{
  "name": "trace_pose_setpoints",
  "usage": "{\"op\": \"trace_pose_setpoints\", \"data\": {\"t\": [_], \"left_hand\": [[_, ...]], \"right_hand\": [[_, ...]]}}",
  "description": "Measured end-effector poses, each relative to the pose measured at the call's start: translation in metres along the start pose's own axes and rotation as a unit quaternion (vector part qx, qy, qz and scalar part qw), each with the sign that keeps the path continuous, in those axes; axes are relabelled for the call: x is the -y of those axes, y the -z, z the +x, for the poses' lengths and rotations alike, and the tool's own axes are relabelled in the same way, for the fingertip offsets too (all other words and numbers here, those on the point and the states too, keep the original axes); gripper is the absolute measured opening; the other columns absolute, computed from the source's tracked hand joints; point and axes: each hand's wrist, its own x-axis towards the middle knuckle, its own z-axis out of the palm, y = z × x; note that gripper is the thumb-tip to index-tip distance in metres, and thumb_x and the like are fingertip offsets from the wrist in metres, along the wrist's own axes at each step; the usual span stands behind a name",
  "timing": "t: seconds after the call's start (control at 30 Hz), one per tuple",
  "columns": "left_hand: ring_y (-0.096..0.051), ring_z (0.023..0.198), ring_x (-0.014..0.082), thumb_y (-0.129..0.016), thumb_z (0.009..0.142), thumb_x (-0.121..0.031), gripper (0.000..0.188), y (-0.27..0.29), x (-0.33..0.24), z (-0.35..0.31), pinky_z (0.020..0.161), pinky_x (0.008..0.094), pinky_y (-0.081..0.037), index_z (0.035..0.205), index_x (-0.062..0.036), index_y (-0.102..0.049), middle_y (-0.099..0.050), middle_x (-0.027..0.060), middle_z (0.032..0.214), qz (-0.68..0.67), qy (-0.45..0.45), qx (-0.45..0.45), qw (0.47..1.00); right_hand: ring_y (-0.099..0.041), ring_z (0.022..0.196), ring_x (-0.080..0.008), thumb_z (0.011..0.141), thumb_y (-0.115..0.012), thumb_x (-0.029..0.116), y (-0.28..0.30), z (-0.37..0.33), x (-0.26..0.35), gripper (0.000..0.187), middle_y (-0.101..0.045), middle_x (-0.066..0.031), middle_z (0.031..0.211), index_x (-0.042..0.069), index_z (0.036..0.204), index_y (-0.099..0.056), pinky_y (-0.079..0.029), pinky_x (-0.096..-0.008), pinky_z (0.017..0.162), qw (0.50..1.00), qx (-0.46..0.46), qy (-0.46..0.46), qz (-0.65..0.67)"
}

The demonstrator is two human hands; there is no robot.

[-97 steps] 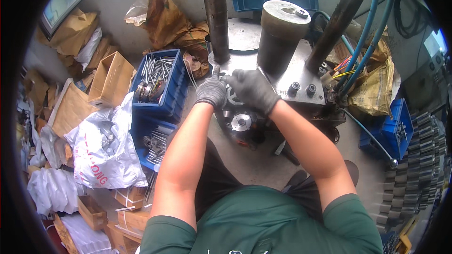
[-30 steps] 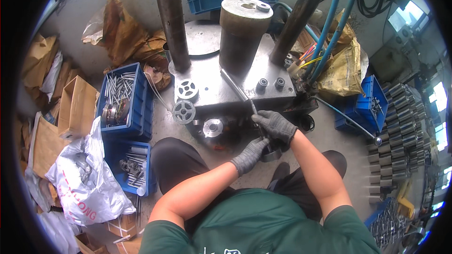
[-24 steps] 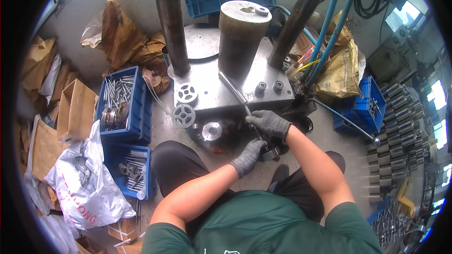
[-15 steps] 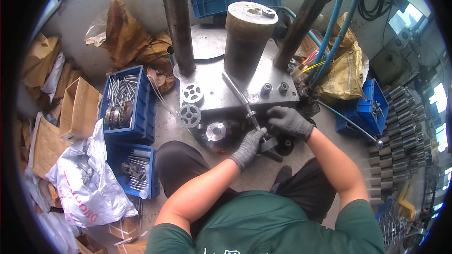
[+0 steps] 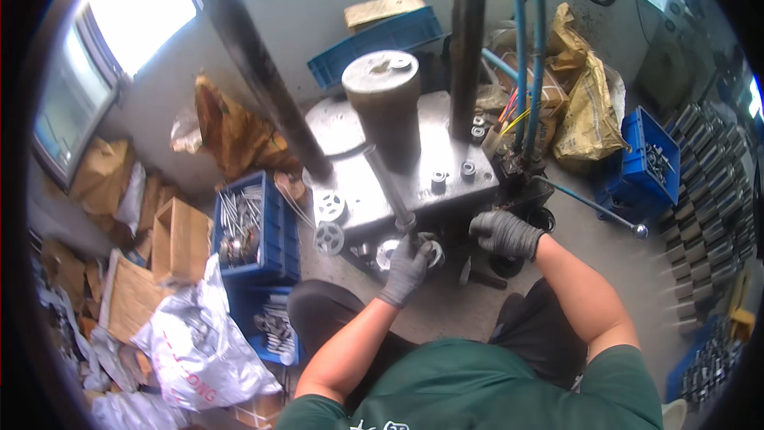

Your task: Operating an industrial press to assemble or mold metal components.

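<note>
My left hand, in a grey glove, is closed around the lower part of a long metal shaft with a collar. The shaft leans away from me over the front edge of a steel machine table. Around the hand sit round metal parts, partly hidden by it. My gloved right hand is curled shut in front of the table's right corner; whatever its fingers hold, if anything, is hidden. Two small ring-shaped parts stand on the table, and two spoked discs are at its left corner.
A thick cylinder and dark columns rise from the table. Blue bins of metal parts and a white sack are on the left. At right are a ball-ended lever, another blue bin and stacked metal cylinders.
My view has swung, shifting the scene. My left hand has carried the shaft leftward, toward the round parts at the table front. My right hand is now farther from the shaft.
</note>
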Motion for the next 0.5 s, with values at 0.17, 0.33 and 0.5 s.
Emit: {"op": "trace_pose_setpoints", "data": {"t": [0.17, 0.33, 0.5], "left_hand": [[-0.056, 0.087, 0.0088, -0.064, 0.106, -0.018, 0.016, 0.016, -0.107, 0.016, 0.077, 0.0249, -0.053, 0.115, -0.0045, -0.06, -0.06, 0.0021, 0.097, -0.034, -0.053, -0.013, 0.998], [-0.055, 0.075, 0.0054, -0.063, 0.105, -0.009, 0.015, 0.032, -0.231, 0.09, 0.065, 0.022, -0.046, 0.117, -0.0006, -0.067, -0.06, -0.0018, 0.089, -0.033, -0.268, -0.031, 0.962], [-0.058, 0.074, 0.0086, -0.064, 0.106, -0.01, 0.012, 0.063, -0.285, 0.191, 0.066, 0.0238, -0.049, 0.115, -0.002, -0.065, -0.063, 0.001, 0.089, 0.055, -0.296, -0.067, 0.951]], "right_hand": [[-0.071, 0.101, -0.0413, 0.085, -0.069, 0.016, 0.007, -0.006, 0.01, 0.027, -0.073, -0.0194, 0.102, 0.006, 0.11, -0.072, -0.056, -0.0487, 0.09, 0.995, 0.091, -0.035, -0.004], [-0.072, 0.106, -0.0383, 0.088, -0.065, 0.022, 0.018, -0.013, 0.017, 0.038, -0.077, -0.0175, 0.111, 0.012, 0.123, -0.075, -0.056, -0.0491, 0.093, 0.979, 0.184, -0.085, -0.027], [-0.072, 0.109, -0.0371, 0.089, -0.065, 0.022, 0.025, -0.02, 0.022, 0.041, -0.077, -0.0172, 0.115, 0.014, 0.128, -0.074, -0.056, -0.0481, 0.095, 0.975, 0.192, -0.104, -0.034]]}}
